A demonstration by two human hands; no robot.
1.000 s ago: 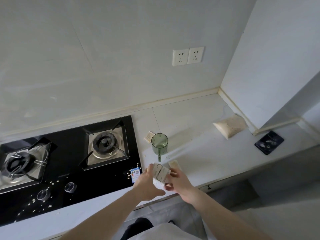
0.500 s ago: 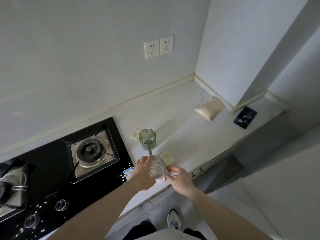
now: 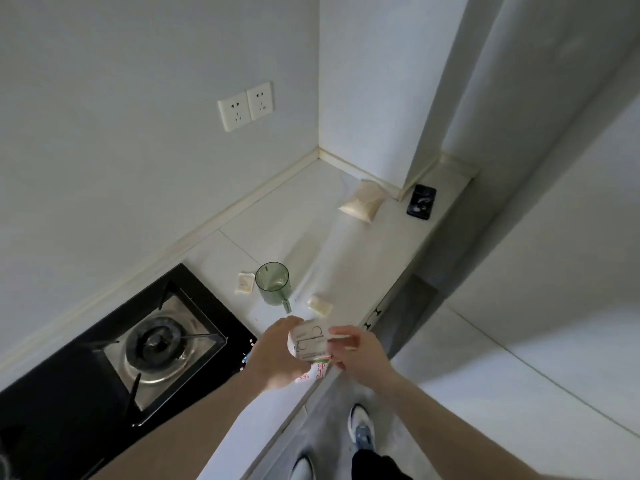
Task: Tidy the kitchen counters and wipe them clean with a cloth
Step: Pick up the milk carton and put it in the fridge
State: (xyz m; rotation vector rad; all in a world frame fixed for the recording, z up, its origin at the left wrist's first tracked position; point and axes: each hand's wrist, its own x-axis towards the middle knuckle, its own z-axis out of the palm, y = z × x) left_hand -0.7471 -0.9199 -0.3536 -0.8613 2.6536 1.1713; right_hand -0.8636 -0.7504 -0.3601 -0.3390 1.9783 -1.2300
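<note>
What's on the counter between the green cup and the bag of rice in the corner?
In the head view, nothing: the counter is bare between the green cup and the bag of rice.

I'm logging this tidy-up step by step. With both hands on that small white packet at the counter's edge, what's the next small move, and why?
Probably carry the white packet off the counter: left hand and right hand both hold it lifted, while the green cup and two small sachets beside it are yet to be cleared before wiping.
</note>
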